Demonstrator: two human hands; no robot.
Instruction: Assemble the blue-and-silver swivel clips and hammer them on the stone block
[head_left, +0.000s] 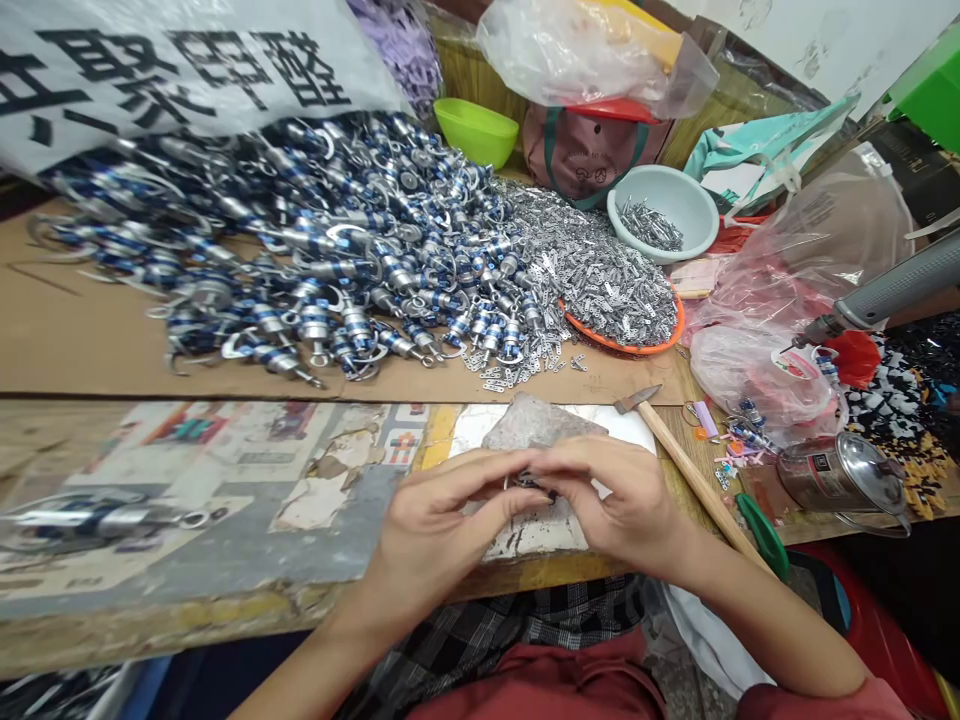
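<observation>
My left hand (442,505) and my right hand (626,495) meet at the work table's front edge, fingertips close together. Both are closed around a small, dark metallic piece (525,481), mostly hidden by the fingers. Under and behind them lie a white board (630,425) and a grey stone block (529,420). To the right of my right hand rests a hammer (694,475) with a wooden handle. Far to the left, a blue-and-silver metal part (97,522) with a ring at its end lies on the table.
A large heap of blue-and-silver metal parts (360,250) covers the cardboard. Beside it, small perforated metal plates (615,290) fill an orange-rimmed tray (660,346). A pale blue bowl (705,220) holds metal pins. At right are a power screwdriver (900,285) and a metal pot (814,485).
</observation>
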